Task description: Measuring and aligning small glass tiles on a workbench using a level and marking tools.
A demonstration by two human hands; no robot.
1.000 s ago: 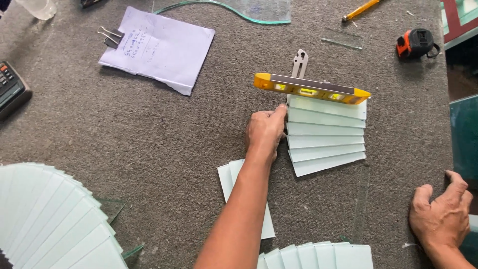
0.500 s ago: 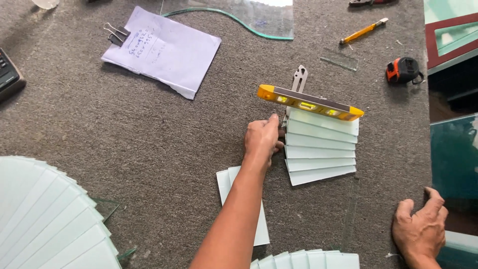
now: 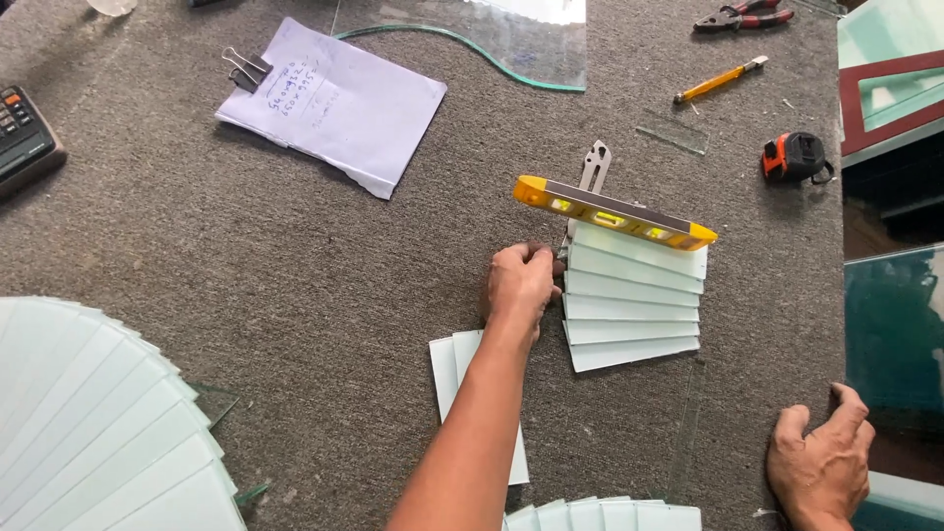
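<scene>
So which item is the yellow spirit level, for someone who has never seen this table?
Start at the grey carpet-covered worktable and find the stepped stack of pale frosted glass strips right of centre, beside the left hand. The long yellow bar with a metal top edge lies slanted across the stack's far end. Unlike the thin yellow-handled cutter farther back, it has bubble windows.

Paper sheets (image 3: 339, 103): upper left of grey surface (image 3: 246, 275); pale lilac, rectangular stack, torn lower corner, handwritten marks, held by a metal binder clip (image 3: 241, 67).
Calculator (image 3: 25, 138): far left edge; dark body; screen not discernible.
Packages, signs: none seen.
</scene>
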